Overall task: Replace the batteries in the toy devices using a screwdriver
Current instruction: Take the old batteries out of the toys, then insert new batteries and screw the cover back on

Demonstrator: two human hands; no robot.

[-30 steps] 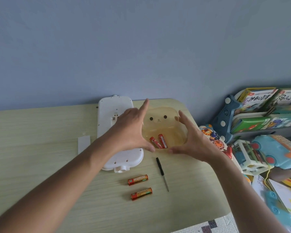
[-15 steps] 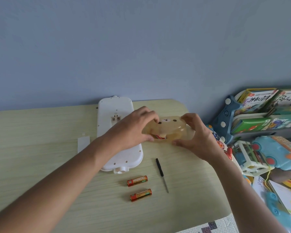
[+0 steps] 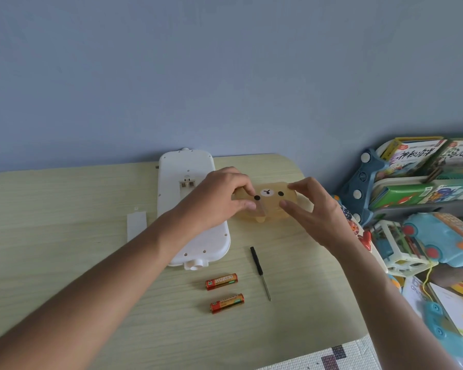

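A translucent yellow bear-face box [image 3: 268, 202] rests on the wooden table [image 3: 64, 236] with its lid down. My left hand [image 3: 219, 198] presses its left side and my right hand [image 3: 310, 206] pinches its right side. A white toy device [image 3: 183, 180] lies face down to the left, its battery compartment open. The white battery cover [image 3: 137, 225] lies further left. Two red batteries [image 3: 221, 281] [image 3: 227, 303] and a small black screwdriver [image 3: 260, 272] lie on the table nearer to me.
A blue shelf with picture books [image 3: 412, 169] and a pile of plastic toys [image 3: 444, 236] stand right of the table. A patterned mat [image 3: 318, 359] shows below the table's rounded front corner. The blue wall is directly behind the table.
The box stood open with red batteries inside. Both hands folded its lid shut; it now lies closed with the bear face up.
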